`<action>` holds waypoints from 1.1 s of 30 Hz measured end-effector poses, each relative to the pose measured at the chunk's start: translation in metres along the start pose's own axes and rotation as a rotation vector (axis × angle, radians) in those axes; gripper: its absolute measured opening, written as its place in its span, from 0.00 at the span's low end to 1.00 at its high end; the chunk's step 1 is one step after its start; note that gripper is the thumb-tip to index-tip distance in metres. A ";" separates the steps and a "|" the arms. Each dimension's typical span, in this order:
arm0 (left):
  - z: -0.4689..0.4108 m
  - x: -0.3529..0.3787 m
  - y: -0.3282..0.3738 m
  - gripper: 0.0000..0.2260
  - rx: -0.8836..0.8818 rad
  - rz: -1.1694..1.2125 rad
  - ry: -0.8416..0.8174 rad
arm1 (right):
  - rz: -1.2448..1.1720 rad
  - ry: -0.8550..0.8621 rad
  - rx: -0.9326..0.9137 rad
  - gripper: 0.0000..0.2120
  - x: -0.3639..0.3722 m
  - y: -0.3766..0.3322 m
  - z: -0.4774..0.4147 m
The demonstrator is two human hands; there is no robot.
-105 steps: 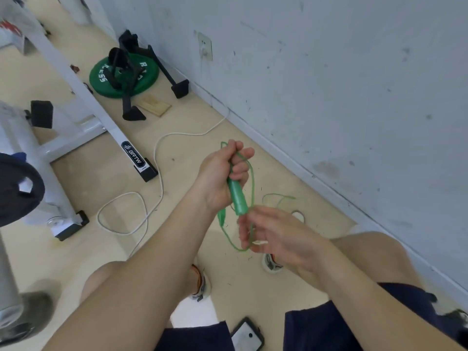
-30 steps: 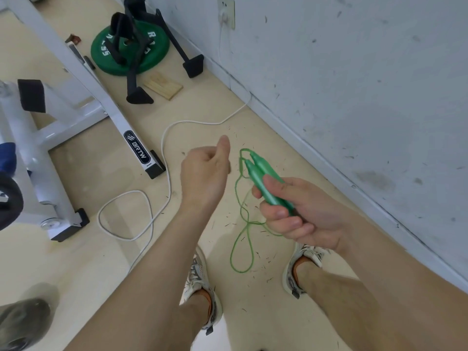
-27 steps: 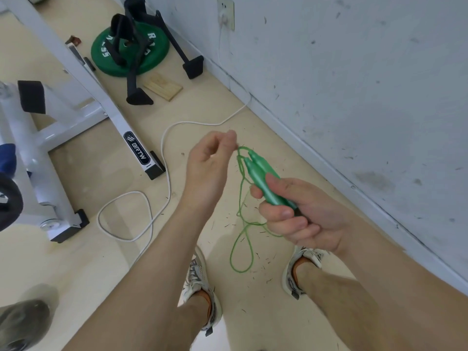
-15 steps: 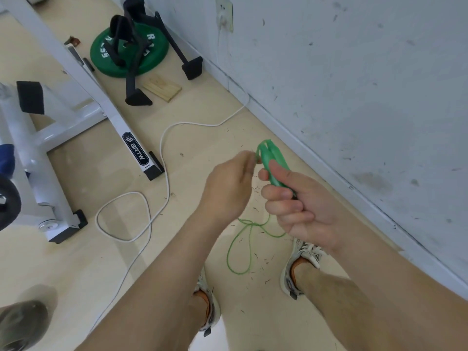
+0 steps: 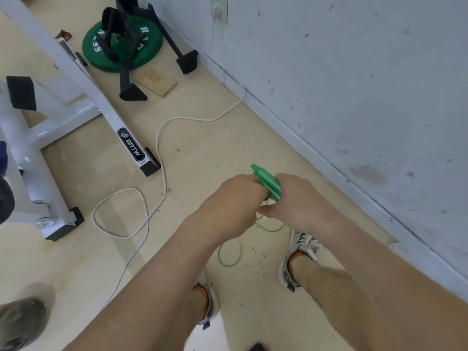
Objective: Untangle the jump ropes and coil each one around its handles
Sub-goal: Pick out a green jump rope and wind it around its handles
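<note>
Jump rope [image 5: 268, 184], green, one item. Held in the air to the right of the white bench frame [image 5: 76, 79], off the frame's black-capped foot and nearer the viewer.

Handles [image 5: 263, 177]: two, green, laid side by side, their tips pointing up and away. They stick out between the two hands.

Right hand [image 5: 301, 198]: back to the camera, fingers curled under and closed round the handles' lower part.

Left hand [image 5: 233, 201]: bunched, knuckles up, pressed against the handles on the side nearer the frame. Its fingertips are hidden; whether they hold anything cannot be told.

Cord [image 5: 228, 265]: thin, green. It drops from under the hands in loose loops, the lowest loop showing against the floor between the person's two shoes. How much of it is wrapped on the handles is hidden by the hands.

Writing, frame: black oval label [image 5: 131, 145] near the foot reads BRTW in white, with a striped logo above it.

Writing, green weight plate [image 5: 121, 46]: flat on the floor beyond the frame; white lettering, of which an R and 55 can be read. The rest is covered by a black stand [image 5: 126, 69] that straddles the plate.

Wooden block [image 5: 157, 82]: on the floor beside the plate, right of the frame.

White cable [image 5: 157, 153]: runs from a wall socket [image 5: 219, 8] across the floor past the frame's foot, with a loop just this side of it.

Floor: pale, strewn with small dark flecks right of the frame.
</note>
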State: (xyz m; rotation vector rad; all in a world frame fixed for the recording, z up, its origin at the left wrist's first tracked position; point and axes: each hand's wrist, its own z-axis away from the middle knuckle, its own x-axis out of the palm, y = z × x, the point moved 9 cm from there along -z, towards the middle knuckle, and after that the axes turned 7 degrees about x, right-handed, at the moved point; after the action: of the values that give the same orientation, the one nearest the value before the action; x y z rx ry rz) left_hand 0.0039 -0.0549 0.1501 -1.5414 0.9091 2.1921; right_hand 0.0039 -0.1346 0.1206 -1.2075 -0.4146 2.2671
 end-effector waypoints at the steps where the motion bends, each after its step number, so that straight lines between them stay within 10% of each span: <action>1: 0.000 0.001 0.002 0.14 0.006 -0.009 -0.020 | 0.021 0.009 -0.014 0.13 0.001 -0.002 0.002; 14: 0.018 -0.037 -0.037 0.12 -0.238 0.555 0.264 | 0.048 -0.200 -0.145 0.15 0.014 -0.017 0.011; 24: 0.027 -0.030 -0.041 0.13 -0.187 0.931 0.013 | -0.172 -0.612 -0.166 0.12 0.030 -0.040 0.052; 33: 0.021 0.012 -0.037 0.03 -0.302 1.556 -0.028 | -0.496 -0.534 -0.195 0.09 0.002 -0.052 0.054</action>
State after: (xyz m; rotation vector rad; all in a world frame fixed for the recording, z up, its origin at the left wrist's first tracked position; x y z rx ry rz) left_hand 0.0061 -0.0144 0.1320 -0.8038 2.3713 3.3435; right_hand -0.0253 -0.0922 0.1751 -0.4751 -1.0290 2.1011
